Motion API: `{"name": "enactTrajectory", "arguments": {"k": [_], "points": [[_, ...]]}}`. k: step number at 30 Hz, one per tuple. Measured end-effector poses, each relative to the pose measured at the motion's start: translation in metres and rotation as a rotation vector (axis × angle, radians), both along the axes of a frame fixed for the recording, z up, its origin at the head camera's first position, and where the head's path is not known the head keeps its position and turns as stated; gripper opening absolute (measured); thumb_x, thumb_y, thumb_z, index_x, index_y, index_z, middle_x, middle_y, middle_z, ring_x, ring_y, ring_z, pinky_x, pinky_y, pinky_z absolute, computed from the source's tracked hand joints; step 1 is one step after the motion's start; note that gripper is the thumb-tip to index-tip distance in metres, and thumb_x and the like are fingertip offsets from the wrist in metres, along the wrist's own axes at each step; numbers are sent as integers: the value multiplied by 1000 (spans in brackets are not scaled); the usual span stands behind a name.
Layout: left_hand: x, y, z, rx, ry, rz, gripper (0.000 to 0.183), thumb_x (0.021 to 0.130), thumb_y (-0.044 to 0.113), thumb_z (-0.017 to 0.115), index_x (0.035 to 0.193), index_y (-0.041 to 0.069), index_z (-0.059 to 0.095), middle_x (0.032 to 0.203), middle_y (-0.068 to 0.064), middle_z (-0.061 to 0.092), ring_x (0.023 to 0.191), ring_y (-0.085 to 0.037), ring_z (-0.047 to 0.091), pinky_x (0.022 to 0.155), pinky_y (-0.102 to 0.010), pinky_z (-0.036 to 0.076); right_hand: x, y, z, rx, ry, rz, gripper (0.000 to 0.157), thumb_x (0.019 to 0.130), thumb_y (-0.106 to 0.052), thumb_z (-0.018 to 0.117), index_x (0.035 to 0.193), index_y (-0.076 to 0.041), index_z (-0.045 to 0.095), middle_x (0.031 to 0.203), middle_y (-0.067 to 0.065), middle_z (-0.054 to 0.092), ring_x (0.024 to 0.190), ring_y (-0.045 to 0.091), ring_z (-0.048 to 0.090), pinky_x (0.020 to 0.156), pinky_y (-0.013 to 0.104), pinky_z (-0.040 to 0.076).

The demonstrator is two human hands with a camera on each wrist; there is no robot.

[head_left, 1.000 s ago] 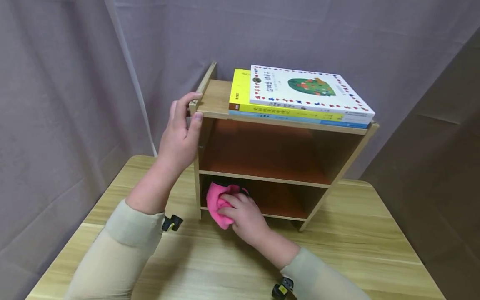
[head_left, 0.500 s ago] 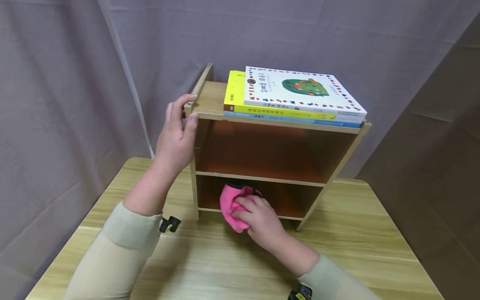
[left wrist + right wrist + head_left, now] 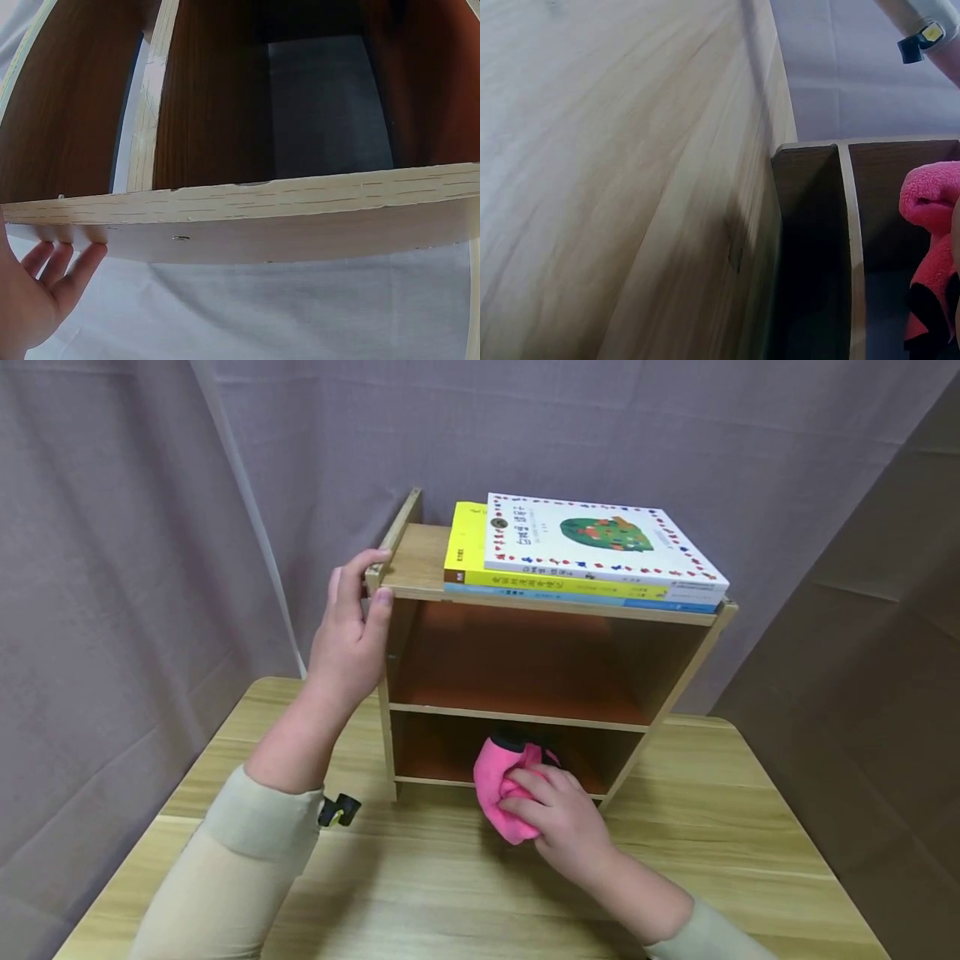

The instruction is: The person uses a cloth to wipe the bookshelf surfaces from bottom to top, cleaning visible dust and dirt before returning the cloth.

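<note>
A small wooden bookshelf (image 3: pixel 517 716) stands on the table, its open front facing me. My left hand (image 3: pixel 348 639) holds its upper left corner, thumb at the front edge and fingers on the side panel. In the left wrist view the fingertips (image 3: pixel 94 251) touch that panel's outer face. My right hand (image 3: pixel 566 822) grips a bunched pink cloth (image 3: pixel 495 781) with black edging, at the front of the lower compartment, right of its middle. The right wrist view shows part of the fuzzy cloth (image 3: pixel 930 195) at its right edge; most of that hand is out of frame.
Several books lie stacked on the bookshelf's top: a white picture book (image 3: pixel 607 539) over a yellow book (image 3: pixel 465 547) and a blue one (image 3: pixel 480 588). The wood-grain table (image 3: pixel 420 877) extends around the shelf. Grey curtains (image 3: pixel 562 427) hang behind.
My right hand has moved to the right along the lower compartment, carrying the pink cloth, and a little toward me. The left hand keeps its hold on the corner.
</note>
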State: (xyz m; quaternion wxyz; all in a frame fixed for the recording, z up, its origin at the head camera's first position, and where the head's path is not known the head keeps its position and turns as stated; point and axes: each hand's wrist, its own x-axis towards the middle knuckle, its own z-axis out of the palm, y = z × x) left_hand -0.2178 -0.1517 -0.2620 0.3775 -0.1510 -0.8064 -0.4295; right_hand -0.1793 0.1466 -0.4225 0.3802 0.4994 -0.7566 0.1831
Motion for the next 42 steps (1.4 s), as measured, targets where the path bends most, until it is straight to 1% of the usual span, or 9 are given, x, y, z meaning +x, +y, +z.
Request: {"name": "enactTrajectory", "arguments": {"k": [2,4,9,15,21,24,29,36,42], "points": [[0,0,0,-2,-2,-3,42,104,45,40,143,30,40,121,-13,43,93,-24,49,63,-41,38,3,3,2,-11,16,2,35,105,-14,44,92,-17,76,111,3,68,97,29,62,85,44,51],[0,0,-1,-3,-4,-6,42,104,45,40,143,30,40,121,-13,43,92,-24,49,63,-41,38,6,7,4,-17,24,2,38,107,-16,41,91,-17,76,111,3,68,96,30,62,84,44,51],[0,0,-1,-5,-6,-5,43,104,46,39,144,31,40,119,-12,43,89,-24,48,62,-41,37,12,14,9,-37,39,4,36,106,-16,42,92,-18,76,111,3,69,97,31,62,86,44,49],[0,1,-1,-5,-6,-4,43,104,47,39,144,31,40,118,-12,43,86,-24,47,61,-41,37,17,20,18,-74,81,27,36,104,-11,44,91,-16,76,108,6,70,96,34,62,84,46,48],[0,0,-1,-4,0,2,43,103,46,40,143,31,40,118,-13,43,87,-24,47,61,-41,37,21,26,27,-95,121,29,34,102,-8,45,89,-15,76,105,6,70,94,35,63,82,47,49],[0,0,-1,-3,1,-3,43,103,47,40,143,31,40,119,-13,43,88,-24,48,62,-41,37,24,28,32,-107,140,29,33,102,-10,47,87,-14,76,103,6,71,92,36,63,80,46,48],[-1,0,-1,1,1,-7,43,103,47,40,143,31,41,119,-13,43,88,-24,48,62,-41,37,31,30,44,-121,183,38,32,102,-11,49,84,-12,76,100,8,71,89,37,63,76,47,47],[-1,-1,-1,3,-2,-5,43,103,48,39,143,32,40,119,-13,43,87,-24,48,60,-41,36,40,29,65,-150,252,81,31,101,-10,53,80,-9,75,94,11,71,84,38,62,71,46,47],[-1,-1,-1,3,-2,-6,44,103,49,39,143,32,40,120,-13,43,88,-24,48,61,-41,37,45,32,78,-159,296,95,30,101,-11,54,77,-8,73,91,13,71,81,38,62,70,45,46]]}}
